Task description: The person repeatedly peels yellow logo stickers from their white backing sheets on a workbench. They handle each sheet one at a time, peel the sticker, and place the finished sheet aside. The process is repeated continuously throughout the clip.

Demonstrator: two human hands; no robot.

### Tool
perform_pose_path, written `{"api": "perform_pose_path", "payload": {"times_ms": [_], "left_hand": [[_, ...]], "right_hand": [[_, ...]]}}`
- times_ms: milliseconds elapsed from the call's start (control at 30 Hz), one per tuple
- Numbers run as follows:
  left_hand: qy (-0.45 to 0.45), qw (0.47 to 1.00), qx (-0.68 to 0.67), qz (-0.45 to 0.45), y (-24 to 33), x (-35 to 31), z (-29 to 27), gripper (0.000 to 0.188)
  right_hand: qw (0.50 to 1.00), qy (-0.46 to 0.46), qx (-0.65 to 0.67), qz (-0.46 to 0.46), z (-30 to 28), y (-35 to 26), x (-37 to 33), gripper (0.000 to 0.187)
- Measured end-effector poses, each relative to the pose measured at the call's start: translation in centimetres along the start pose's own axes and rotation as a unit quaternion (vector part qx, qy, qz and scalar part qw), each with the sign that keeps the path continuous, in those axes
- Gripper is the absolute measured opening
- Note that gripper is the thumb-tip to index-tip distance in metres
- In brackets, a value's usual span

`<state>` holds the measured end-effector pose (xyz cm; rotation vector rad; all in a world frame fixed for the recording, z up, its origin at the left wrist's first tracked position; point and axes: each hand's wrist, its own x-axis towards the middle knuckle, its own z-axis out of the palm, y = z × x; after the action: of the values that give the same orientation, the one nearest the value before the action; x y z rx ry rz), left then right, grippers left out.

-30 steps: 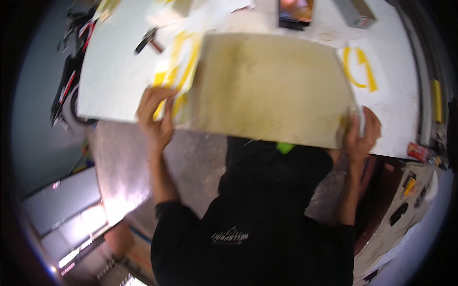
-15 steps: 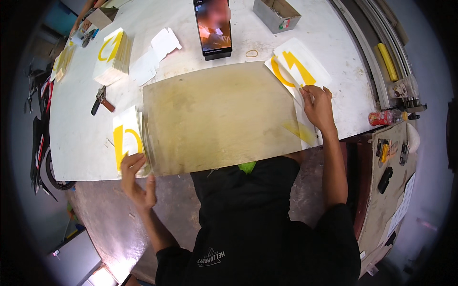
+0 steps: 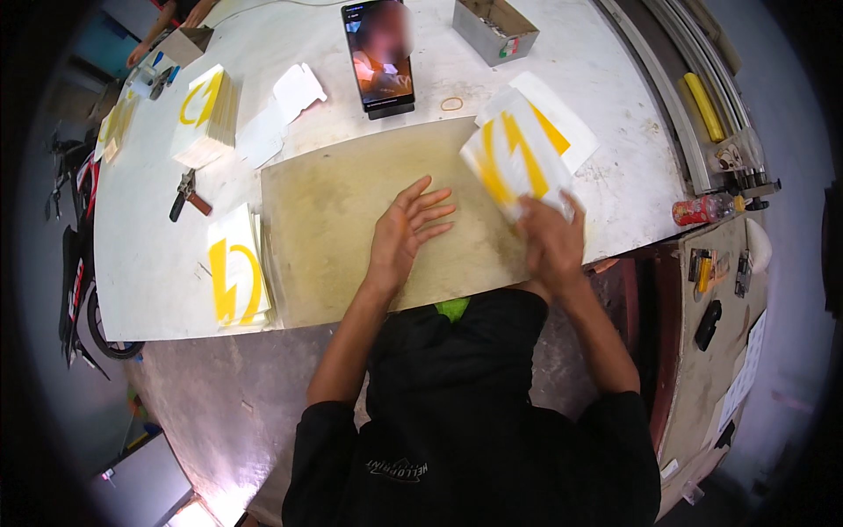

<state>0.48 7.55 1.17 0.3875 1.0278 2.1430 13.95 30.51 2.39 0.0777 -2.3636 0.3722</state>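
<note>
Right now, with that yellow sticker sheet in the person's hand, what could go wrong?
1. The right hand holds the white sheet with the yellow sticker only at its lower edge, so it might bend or crease.
2. The sheet looks blurred, as if moving fast; it could land crooked on the tan board, where the left hand rests open.
3. The phone stands close behind the board and might get knocked.

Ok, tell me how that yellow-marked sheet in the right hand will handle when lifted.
The sheet looks thin, so it is probably light and floppy, sagging beyond the right hand gripping its near corner. It lies flat, so it should slide easily over the board, and may crease if pinched hard.
</note>
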Motion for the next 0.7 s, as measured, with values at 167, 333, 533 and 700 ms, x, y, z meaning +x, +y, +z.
{"api": "perform_pose_path", "payload": {"times_ms": [167,333,533,700], "left_hand": [[0.055,0.997,0.039,-0.029,0.0,0.5,-1.5,0.075],[0.127,0.977,0.168,-0.016,-0.5,-1.5,-1.2,0.071],[0.186,0.957,0.215,-0.060,-0.4,-2.4,-1.0,0.073],[0.190,0.957,0.212,-0.050,-0.4,-3.3,-1.3,0.065]], "right_hand": [[0.992,-0.081,0.091,-0.021,1.3,-3.9,-2.8,0.013],[0.963,-0.020,0.226,0.147,2.3,-4.7,-2.0,0.008],[0.880,-0.047,0.307,0.360,1.7,-3.8,0.0,0.008],[0.857,0.150,0.263,0.417,-0.4,3.6,3.0,0.005]]}}
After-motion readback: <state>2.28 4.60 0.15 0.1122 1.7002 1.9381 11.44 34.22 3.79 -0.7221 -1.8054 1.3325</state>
